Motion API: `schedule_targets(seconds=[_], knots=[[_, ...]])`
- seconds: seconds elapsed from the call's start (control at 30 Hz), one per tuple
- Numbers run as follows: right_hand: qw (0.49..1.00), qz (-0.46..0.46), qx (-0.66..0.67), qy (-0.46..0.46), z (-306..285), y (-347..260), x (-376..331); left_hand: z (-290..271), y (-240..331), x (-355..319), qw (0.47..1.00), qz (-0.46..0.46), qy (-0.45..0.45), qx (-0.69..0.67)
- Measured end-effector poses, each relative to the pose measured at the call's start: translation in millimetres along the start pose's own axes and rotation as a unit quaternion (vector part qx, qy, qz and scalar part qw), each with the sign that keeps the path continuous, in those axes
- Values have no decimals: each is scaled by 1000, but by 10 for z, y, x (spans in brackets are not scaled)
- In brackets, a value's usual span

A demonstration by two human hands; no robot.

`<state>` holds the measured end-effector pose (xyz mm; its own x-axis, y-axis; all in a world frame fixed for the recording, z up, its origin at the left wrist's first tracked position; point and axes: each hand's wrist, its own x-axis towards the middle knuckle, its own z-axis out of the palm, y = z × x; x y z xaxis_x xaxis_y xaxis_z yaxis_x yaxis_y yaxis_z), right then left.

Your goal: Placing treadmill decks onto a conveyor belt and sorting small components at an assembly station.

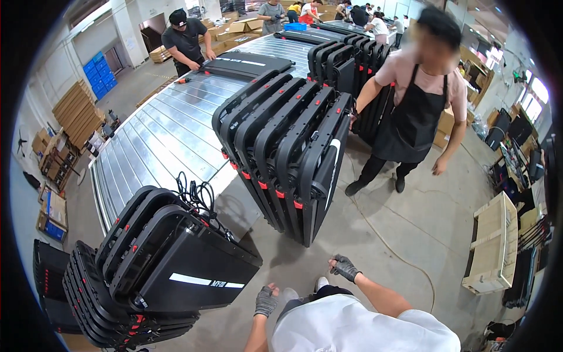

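Standing with both hands low in front of the white shirt (358,325), between two stacks of flat black machines; no object visible in the left hand (267,300), with fingers partly curled and loosely parted; nothing apparently gripped in the right hand (345,268) either, with fingers loosely bent rather than closed into a fist, though too small to tell the exact gap between thumb and fingertips; on both, grey gloves (350,271) with bare fingertips, likely for a sure feel while sparing the palms.

Nearest to the left hand, without contact: the left stack (187,276), set on edge with broad faces together, probably to take up little floor; along its upper edge, loops of black cord (199,199), perhaps laid there to stay off the ground and out from underfoot; nearest to the right hand, also apart from it: the centre stack (275,132), stood on edge in a tight row just beside the metal table (155,135), presumably within easy reach of it; at its far edge, apparently touched by a co-worker in a black apron (413,123), maybe for steadiness, given so tall and narrow a row.

Farther back, flat on the table: another black machine (246,66), perhaps laid that way for access from above; bent over it, a co-worker in a dark shirt (185,41), with both arms reaching toward its near end.
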<state>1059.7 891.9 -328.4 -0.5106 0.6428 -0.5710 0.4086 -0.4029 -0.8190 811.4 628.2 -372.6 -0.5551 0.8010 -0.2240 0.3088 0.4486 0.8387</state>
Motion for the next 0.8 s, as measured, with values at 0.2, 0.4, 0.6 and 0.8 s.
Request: schedule_targets(seconds=[0.2, 0.4, 0.6, 0.8], knots=[[993, 50, -60, -91, -324, -48, 111, 215, 357, 276, 992, -80, -23, -90], [992, -19, -104, -69, -1462, -387, 1143, 714, 1004, 979, 973, -56, 36, -220], [990, -90, 26, 105, -3056, -1648, 3060, 1352, 1126, 2342, 920, -7, 134, -368], [984, -114, 133, 19, -3426, -3086, 4501, 897, 2178, 2658, 782, -92, 204, -581]])
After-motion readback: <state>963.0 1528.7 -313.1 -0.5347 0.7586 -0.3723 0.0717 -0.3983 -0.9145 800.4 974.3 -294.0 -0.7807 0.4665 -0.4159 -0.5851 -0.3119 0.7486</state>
